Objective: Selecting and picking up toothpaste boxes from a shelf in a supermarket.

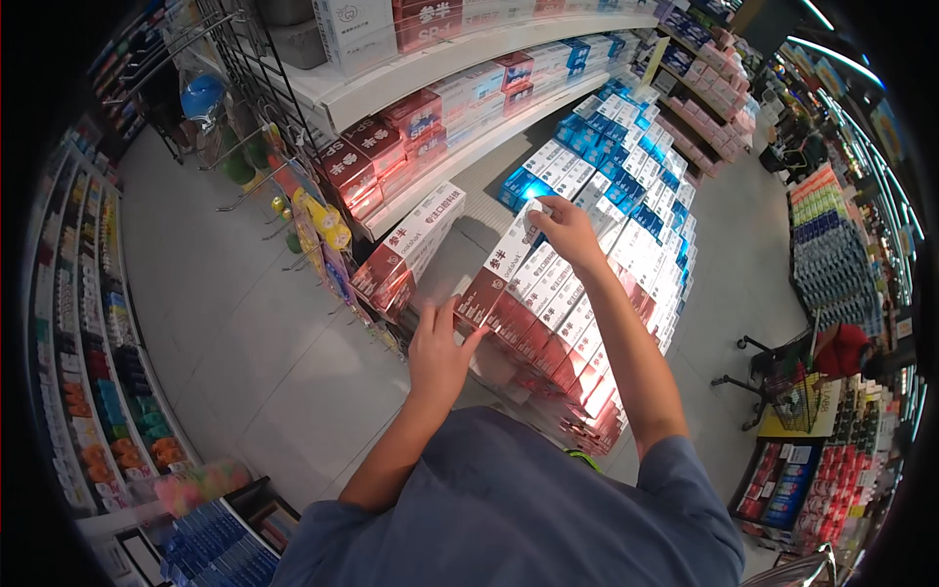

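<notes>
A long red-and-white toothpaste carton (499, 268) lies at the left end of a row of like cartons on top of a large stack. My left hand (440, 356) has its fingers at the carton's near red end. At the far white end, my right hand (565, 224) has its thumb and fingers on the carton. Another red-and-white carton (414, 246) stands apart to the left, beside the shelf end. Blue-and-white cartons (579, 158) make up the far part of the stack.
White shelves (440, 66) with red and white cartons run along the back left. A wire rack (257, 81) with hooks and hanging goods stands at the shelf's end. Grey floor tiles (257, 352) lie to the left. A shopping cart (788, 381) and a person in red (843, 352) are at right.
</notes>
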A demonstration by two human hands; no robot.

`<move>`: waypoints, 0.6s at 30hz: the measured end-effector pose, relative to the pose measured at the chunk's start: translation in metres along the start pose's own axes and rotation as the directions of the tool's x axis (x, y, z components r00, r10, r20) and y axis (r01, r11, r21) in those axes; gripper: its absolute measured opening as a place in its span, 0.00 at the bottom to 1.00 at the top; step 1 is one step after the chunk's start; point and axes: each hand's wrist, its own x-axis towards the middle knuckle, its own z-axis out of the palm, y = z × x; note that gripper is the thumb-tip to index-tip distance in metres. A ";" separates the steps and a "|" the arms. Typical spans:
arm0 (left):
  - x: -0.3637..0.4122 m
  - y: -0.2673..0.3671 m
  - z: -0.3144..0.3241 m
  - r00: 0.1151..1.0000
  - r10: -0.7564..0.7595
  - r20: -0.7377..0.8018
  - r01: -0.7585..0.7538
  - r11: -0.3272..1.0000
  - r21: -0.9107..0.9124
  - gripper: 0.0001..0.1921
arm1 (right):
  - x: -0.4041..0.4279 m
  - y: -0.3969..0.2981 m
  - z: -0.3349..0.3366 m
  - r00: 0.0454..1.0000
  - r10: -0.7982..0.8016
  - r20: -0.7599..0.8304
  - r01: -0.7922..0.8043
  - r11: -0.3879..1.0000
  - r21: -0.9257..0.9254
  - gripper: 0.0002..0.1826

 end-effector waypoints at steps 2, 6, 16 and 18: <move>-0.001 -0.019 0.026 0.999 0.019 0.037 -0.021 0.999 0.046 0.33 | 0.006 0.030 -0.003 1.000 0.019 -0.002 -0.019 0.997 -0.077 0.26; 0.004 -0.034 0.050 0.991 -0.015 0.135 0.004 0.997 0.082 0.36 | 0.013 0.061 0.001 0.995 0.089 -0.049 -0.100 0.939 -0.330 0.30; 0.010 -0.038 0.058 0.948 -0.112 0.298 0.036 0.968 0.248 0.37 | -0.002 0.065 0.013 0.992 0.087 -0.090 -0.116 0.906 -0.407 0.28; 0.012 -0.037 0.060 0.932 -0.130 0.339 0.017 0.949 0.316 0.38 | -0.005 0.072 0.019 0.987 0.097 -0.129 -0.138 0.923 -0.359 0.26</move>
